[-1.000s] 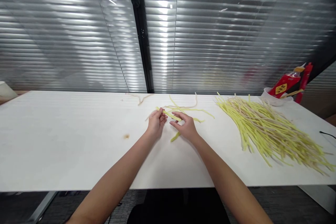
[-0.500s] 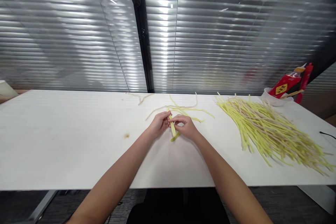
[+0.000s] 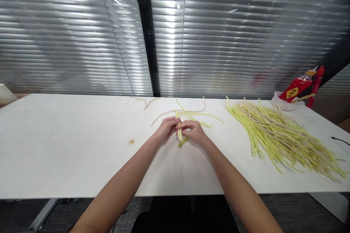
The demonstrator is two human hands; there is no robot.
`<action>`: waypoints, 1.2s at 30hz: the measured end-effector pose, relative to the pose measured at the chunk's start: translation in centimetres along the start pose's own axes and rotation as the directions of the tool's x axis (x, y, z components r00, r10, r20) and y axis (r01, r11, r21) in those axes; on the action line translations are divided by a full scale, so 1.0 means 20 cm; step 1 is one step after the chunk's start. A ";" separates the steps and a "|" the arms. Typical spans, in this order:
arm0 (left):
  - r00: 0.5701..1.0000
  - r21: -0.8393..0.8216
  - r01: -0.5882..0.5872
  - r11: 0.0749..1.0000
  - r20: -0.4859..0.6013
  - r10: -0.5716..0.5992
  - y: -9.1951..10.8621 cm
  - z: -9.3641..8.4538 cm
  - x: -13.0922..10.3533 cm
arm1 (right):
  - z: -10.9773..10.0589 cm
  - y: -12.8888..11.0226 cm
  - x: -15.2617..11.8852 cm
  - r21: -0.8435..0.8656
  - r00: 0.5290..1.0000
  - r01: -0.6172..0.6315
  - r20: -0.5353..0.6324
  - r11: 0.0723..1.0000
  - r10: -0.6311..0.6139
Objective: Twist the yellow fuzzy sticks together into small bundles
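My left hand (image 3: 167, 129) is closed, its thumb and fingers pinching yellow fuzzy pipe cleaners (image 3: 179, 135) that hang between both hands. From the other side my right hand (image 3: 192, 131) pinches the same yellow strands with thumb and forefinger. How the strands are joined is partly hidden by the fingers. Another yellow piece (image 3: 183, 142) pokes out slantwise below my right fingers. Just beyond the hands, loose yellow pipe cleaners (image 3: 210, 115) and a long beige pipe cleaner (image 3: 161, 114) lie on the white table (image 3: 68, 145).
A large spread pile of yellow and beige pipe cleaners (image 3: 284, 138) covers the table's right side. Behind it a clear plastic bowl (image 3: 284, 105) stands beside a red-labelled bottle (image 3: 296, 88). Two short beige strands (image 3: 147, 103) lie near the back edge, before the window blinds (image 3: 218, 36).
The held yellow strands have turned slightly more upright between my fingers. Both hands stay in nearly the same place and keep their pinch.
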State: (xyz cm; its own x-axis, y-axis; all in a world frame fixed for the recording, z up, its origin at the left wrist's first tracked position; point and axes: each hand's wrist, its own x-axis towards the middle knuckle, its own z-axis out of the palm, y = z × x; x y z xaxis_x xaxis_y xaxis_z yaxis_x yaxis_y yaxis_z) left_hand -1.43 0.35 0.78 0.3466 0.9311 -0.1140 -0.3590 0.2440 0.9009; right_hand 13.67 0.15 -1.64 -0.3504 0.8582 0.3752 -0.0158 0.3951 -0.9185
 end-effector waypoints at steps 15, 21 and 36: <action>0.996 0.039 -0.087 0.995 0.020 0.086 0.02 0.03 -0.03 | 0.01 -0.02 0.01 0.154 0.972 -0.183 -0.119 0.971 0.202; 0.979 0.174 -0.198 0.965 0.081 0.187 0.01 0.02 -0.04 | 0.00 -0.02 0.01 0.208 0.958 -0.220 -0.140 0.953 0.252; 0.927 0.524 -0.338 0.781 0.045 0.371 -0.02 0.03 -0.05 | 0.02 -0.04 0.02 0.259 0.934 -0.278 -0.152 0.925 0.323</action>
State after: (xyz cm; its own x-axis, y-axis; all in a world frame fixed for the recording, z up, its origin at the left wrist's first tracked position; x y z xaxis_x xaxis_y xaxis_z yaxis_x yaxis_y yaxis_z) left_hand -1.01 -0.83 0.72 0.2275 0.9418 0.2477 0.0564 -0.2667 0.9621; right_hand 13.12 -0.02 -0.89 -0.1905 0.9790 0.0729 -0.1594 0.0425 -0.9863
